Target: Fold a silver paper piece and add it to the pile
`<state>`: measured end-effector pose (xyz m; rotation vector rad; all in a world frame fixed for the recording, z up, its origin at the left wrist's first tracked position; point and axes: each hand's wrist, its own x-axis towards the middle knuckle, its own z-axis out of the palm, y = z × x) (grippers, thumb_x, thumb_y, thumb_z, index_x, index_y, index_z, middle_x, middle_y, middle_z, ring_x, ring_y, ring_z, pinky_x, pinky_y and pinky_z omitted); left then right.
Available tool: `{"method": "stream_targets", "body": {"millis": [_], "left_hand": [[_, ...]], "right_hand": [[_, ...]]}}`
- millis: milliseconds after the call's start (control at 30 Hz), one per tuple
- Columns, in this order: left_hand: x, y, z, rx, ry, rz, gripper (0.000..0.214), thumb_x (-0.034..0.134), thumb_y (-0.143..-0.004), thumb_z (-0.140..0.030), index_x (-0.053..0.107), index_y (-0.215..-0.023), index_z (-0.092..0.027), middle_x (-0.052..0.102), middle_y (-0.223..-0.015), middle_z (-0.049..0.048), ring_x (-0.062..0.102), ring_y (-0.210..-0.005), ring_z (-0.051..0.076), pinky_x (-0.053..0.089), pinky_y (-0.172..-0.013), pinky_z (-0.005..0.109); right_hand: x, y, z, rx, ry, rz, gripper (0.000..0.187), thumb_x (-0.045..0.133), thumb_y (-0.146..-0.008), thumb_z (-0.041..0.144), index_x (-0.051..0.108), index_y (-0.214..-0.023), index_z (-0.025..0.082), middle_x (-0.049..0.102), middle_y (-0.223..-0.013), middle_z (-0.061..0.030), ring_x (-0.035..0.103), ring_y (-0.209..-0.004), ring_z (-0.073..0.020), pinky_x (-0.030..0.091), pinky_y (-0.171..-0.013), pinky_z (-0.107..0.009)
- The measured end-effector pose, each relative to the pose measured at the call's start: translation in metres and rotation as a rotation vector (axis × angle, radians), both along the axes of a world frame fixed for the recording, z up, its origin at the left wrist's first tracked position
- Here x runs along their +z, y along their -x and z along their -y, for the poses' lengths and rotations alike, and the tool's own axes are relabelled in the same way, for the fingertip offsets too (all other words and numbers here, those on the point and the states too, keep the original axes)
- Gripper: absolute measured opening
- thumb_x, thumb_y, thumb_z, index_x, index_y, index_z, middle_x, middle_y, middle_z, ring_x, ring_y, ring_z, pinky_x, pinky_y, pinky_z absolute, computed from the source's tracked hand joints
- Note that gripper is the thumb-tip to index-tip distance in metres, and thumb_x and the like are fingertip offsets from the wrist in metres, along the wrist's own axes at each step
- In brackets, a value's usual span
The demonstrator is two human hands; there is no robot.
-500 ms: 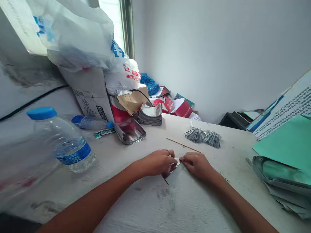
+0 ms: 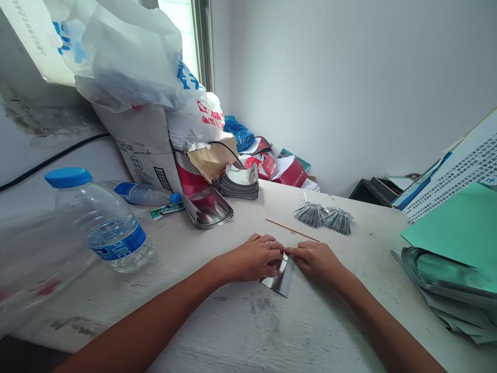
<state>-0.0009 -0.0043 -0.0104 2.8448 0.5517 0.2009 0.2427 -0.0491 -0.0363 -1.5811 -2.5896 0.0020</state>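
Observation:
A small shiny silver foil sheet lies on the white table between my hands. My left hand, with a ring on one finger, presses its curled fingers on the sheet's left edge. My right hand pinches the sheet's top right corner with closed fingers. Just beyond the hands lies a thin wooden stick, and behind it two fanned bundles of folded silver pieces.
A water bottle stands at the left, a second bottle lies behind it. A cardboard box with plastic bags, stacked foil trays and red cartons crowd the back. Green paper on stacked sheets lies right.
The foil sheet now lies flatter and more of it shows below my hands. Both hands have shifted slightly farther from me on the table.

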Motion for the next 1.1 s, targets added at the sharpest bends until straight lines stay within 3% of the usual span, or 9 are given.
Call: {"method": "stream_targets", "body": {"millis": [233, 500, 633, 767, 933, 1100], "left_hand": [[0.005, 0.005, -0.003, -0.028, 0.034, 0.025, 0.028, 0.072, -0.086, -0.037, 0.063, -0.111, -0.029, 0.061, -0.131, -0.0003, 0.048, -0.125, 0.024, 0.033, -0.103, 0.036], [0.003, -0.002, 0.001, 0.061, 0.053, 0.002, 0.035, 0.074, -0.084, -0.039, 0.061, -0.114, -0.029, 0.059, -0.130, 0.0008, 0.050, -0.122, 0.024, 0.036, -0.101, 0.036], [0.001, -0.007, 0.005, 0.147, -0.004, -0.003, 0.029, 0.069, -0.087, -0.044, 0.063, -0.110, -0.027, 0.060, -0.122, 0.0031, 0.053, -0.115, 0.024, 0.038, -0.097, 0.038], [0.000, -0.008, 0.006, 0.196, -0.058, -0.040, 0.019, 0.062, -0.093, -0.037, 0.065, -0.108, -0.025, 0.060, -0.113, 0.0045, 0.055, -0.108, 0.024, 0.042, -0.089, 0.038], [0.000, -0.003, 0.005, 0.117, -0.092, -0.034, 0.024, 0.062, -0.091, -0.026, 0.064, -0.115, -0.025, 0.059, -0.119, 0.0058, 0.052, -0.115, 0.025, 0.042, -0.096, 0.040], [0.002, -0.001, 0.003, 0.065, -0.095, -0.018, 0.031, 0.065, -0.090, -0.025, 0.062, -0.120, -0.023, 0.058, -0.126, 0.0070, 0.048, -0.124, 0.027, 0.040, -0.103, 0.042]], "right_hand": [[-0.001, 0.003, 0.001, 0.006, -0.004, -0.058, 0.039, 0.048, -0.097, 0.021, 0.062, -0.130, 0.036, 0.070, -0.091, -0.0015, 0.063, -0.085, -0.0180, 0.034, -0.067, -0.028], [-0.004, -0.001, 0.000, -0.025, -0.022, -0.186, 0.031, 0.048, -0.098, 0.026, 0.065, -0.123, 0.028, 0.070, -0.091, -0.0027, 0.063, -0.085, -0.0190, 0.040, -0.071, -0.029], [-0.001, 0.002, 0.002, -0.010, -0.028, -0.284, 0.027, 0.055, -0.096, 0.031, 0.066, -0.120, 0.024, 0.068, -0.096, -0.0039, 0.062, -0.090, -0.0193, 0.044, -0.077, -0.030], [0.002, 0.007, 0.005, 0.049, -0.002, -0.297, 0.031, 0.066, -0.089, 0.040, 0.067, -0.117, 0.026, 0.064, -0.108, -0.0047, 0.059, -0.098, -0.0211, 0.046, -0.084, -0.032], [0.002, 0.002, 0.001, 0.052, 0.022, -0.304, 0.025, 0.063, -0.093, 0.040, 0.068, -0.113, 0.026, 0.060, -0.110, -0.0062, 0.056, -0.103, -0.0225, 0.046, -0.090, -0.036], [0.000, -0.002, -0.002, 0.059, 0.021, -0.322, 0.023, 0.060, -0.095, 0.035, 0.068, -0.114, 0.025, 0.060, -0.111, -0.0082, 0.055, -0.105, -0.0236, 0.046, -0.091, -0.038]]}}
